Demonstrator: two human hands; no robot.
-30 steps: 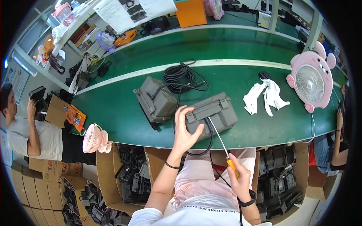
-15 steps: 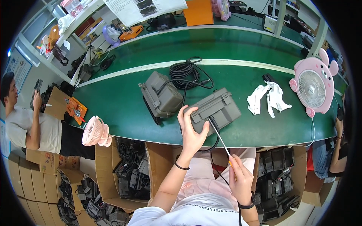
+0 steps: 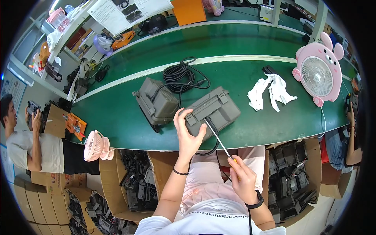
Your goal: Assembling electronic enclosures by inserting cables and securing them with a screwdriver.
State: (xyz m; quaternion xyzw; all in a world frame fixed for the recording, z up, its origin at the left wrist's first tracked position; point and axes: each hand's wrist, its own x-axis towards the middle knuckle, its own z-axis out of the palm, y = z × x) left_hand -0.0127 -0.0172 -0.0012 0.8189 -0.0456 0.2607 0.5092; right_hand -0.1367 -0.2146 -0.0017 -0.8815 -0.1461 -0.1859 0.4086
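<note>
At the green table (image 3: pixel 117 121), my left hand (image 3: pixel 189 138) grips the left end of a grey box (image 3: pixel 224 111), fingers over its upper edge and thumb at the near face, while my right hand (image 3: pixel 243 179) closes around a screwdriver (image 3: pixel 219 140), its tip at that face beside the cable (image 3: pixel 214 150); whether it is seated, I cannot tell. The box rests near the table's front edge, right of a second box (image 3: pixel 164 102). It looks hard-shelled, stiff and fairly heavy, its smooth casing perhaps slippery, so the solid corners seem the best hold; the cable, I judge, strains easiest. That cable loops past the front edge, where it could snag. A black coil (image 3: pixel 171 74) lies behind; the wider room runs right, toward the white cloth (image 3: pixel 279 91), a pink fan (image 3: pixel 316 76) beyond
</note>
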